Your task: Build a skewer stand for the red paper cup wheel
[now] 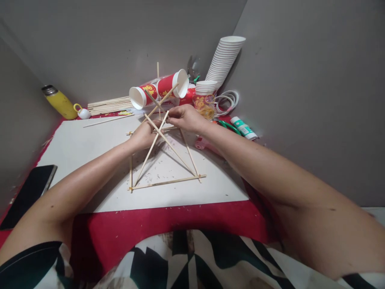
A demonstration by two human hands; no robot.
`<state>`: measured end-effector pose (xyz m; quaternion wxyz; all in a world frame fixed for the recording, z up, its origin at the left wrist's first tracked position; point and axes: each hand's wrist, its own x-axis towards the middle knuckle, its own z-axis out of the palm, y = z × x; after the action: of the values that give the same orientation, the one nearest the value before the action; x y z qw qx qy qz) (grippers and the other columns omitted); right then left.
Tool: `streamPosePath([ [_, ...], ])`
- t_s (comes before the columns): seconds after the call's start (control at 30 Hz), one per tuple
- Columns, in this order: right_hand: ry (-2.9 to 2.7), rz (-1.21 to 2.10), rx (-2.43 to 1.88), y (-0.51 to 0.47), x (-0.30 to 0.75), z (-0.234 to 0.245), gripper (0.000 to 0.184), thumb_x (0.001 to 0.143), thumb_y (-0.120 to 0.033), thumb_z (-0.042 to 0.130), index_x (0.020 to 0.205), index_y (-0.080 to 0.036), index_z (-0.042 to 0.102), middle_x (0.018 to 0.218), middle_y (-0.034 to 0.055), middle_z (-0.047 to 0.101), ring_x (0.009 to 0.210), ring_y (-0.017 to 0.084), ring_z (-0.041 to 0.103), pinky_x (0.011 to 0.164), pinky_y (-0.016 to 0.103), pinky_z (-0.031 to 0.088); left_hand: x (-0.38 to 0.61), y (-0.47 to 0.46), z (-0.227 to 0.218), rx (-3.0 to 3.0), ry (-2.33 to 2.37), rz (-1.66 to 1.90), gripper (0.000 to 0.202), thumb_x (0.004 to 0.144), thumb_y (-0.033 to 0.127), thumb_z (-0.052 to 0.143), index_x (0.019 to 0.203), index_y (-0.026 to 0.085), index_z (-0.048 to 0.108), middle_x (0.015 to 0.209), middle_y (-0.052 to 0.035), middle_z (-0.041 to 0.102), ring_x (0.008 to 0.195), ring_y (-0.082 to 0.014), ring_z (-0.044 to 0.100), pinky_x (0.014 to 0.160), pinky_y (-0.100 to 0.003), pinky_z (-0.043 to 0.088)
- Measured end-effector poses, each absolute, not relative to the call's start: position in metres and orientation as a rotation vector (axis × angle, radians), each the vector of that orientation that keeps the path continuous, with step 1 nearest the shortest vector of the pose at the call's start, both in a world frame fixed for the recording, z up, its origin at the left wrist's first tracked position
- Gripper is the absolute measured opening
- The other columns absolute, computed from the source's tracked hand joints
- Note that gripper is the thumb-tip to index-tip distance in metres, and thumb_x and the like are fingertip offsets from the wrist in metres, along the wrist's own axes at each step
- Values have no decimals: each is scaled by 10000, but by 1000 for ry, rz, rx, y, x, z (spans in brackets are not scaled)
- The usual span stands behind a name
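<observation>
A frame of thin wooden sticks (168,184) stands on a white board (222,188), with small bands binding its corners. Two sticks (158,133) cross in an X at the near side. Behind them, another pair of sticks (158,105) crosses and leans upward. My left hand (147,134) reaches inside the frame, its fingers closed around the far sticks and partly hidden by the near ones. From the right, my right hand (186,117) pinches a far stick close to the crossing. The exact contact of the fingertips is partly hidden.
Behind the frame lie red paper cups (167,86) and a bundle of sticks (110,105). A tall stack of white cups (225,60) leans on the wall. A yellow bottle (61,103) stands left; a phone (28,194) lies nearer. A green-white tube (244,127) lies right.
</observation>
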<state>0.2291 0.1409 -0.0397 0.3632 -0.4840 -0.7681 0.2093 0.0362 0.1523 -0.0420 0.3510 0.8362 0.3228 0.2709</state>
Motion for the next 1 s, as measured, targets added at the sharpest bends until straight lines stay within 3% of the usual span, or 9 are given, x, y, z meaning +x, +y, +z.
streamPosePath([
  [0.13, -2004, 490, -1268, 141, 228, -40, 201, 760, -209, 561, 811, -112, 729, 729, 35, 693, 685, 163, 593, 634, 250, 435, 23, 136, -37, 1981, 840, 655, 220, 820, 221, 586, 924, 137, 760, 816, -38, 749, 826, -199, 690, 849, -338, 538],
  [0.47, -2082, 357, -1337, 140, 228, -37, 233, 755, -212, 567, 861, -137, 761, 762, 39, 725, 702, 177, 631, 651, 259, 458, -5, 76, -30, 1758, 850, 668, 221, 848, 200, 565, 914, 199, 777, 937, -44, 772, 889, -170, 704, 881, -326, 554],
  [0.8, -2116, 303, -1395, 137, 221, -36, 324, 740, -276, 624, 1001, -141, 761, 814, 56, 731, 712, 204, 639, 663, 299, 469, -24, 54, -41, 1711, 873, 510, 272, 875, 244, 535, 1014, 185, 761, 933, -56, 762, 818, -165, 681, 768, -298, 543],
  [1.0, -2123, 653, -1094, 122, 213, -19, 337, 773, -357, 676, 1054, -179, 732, 953, 59, 743, 868, 214, 661, 771, 320, 519, -29, 48, -39, 1727, 832, 470, 263, 875, 288, 564, 1028, 197, 757, 935, -50, 757, 848, -169, 673, 748, -284, 539],
])
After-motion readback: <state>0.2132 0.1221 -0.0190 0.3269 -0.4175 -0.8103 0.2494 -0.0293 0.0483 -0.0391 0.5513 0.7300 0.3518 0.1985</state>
